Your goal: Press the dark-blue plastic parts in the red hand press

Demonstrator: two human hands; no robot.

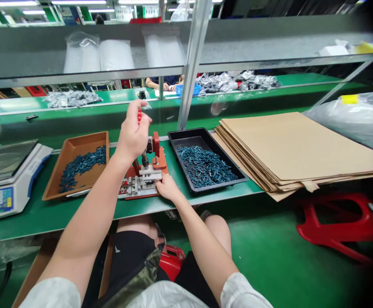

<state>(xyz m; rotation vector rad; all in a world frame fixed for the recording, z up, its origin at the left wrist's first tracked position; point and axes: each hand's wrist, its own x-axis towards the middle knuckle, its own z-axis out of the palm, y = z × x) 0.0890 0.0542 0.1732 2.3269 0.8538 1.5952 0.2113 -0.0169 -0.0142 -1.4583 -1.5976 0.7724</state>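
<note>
My left hand (131, 132) is wrapped around the red lever handle (139, 114) of a small bench press (156, 147), with the handle raised above the press. Below it, a metal jig (149, 173) with silver blocks sits on the press's reddish base. My right hand (167, 187) is closed at the right end of this jig, its fingertips against the metal; whatever they pinch is hidden. To the right, a black tray (191, 184) holds many small dark-blue pin-like parts (205, 167). To the left, a brown tray (53, 182) holds similar blue parts (82, 167).
A weighing scale (10, 188) stands at the far left of the green bench (135, 210). Stacked cardboard sheets (301, 145) overhang the front edge at right. A metal post (194, 55) rises behind the black tray. A red stool (340, 218) is on the floor. Another person's hands (168, 87) show beyond.
</note>
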